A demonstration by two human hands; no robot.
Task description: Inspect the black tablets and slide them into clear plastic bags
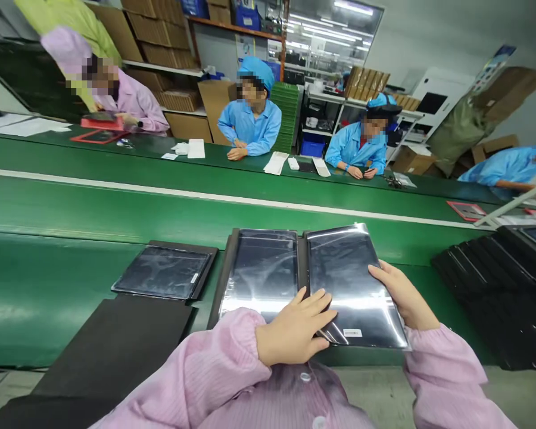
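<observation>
The left hand (pixel 297 328) lies spread and loose across the lower left edge of a film-wrapped screen (pixel 352 280); the right hand (pixel 404 295) grasps that screen's right edge. It sits askew over a black tray (pixel 227 271), beside a second screen (pixel 265 265). Across the green bench (pixel 116 208) are people in blue (pixel 254 122).

A pale pink smock (pixel 283 396) with fine stripes has round whitish buttons (pixel 305 377) down the front; its loose left sleeve (pixel 196 369) and right sleeve (pixel 446 363) gather at the wrists.
</observation>
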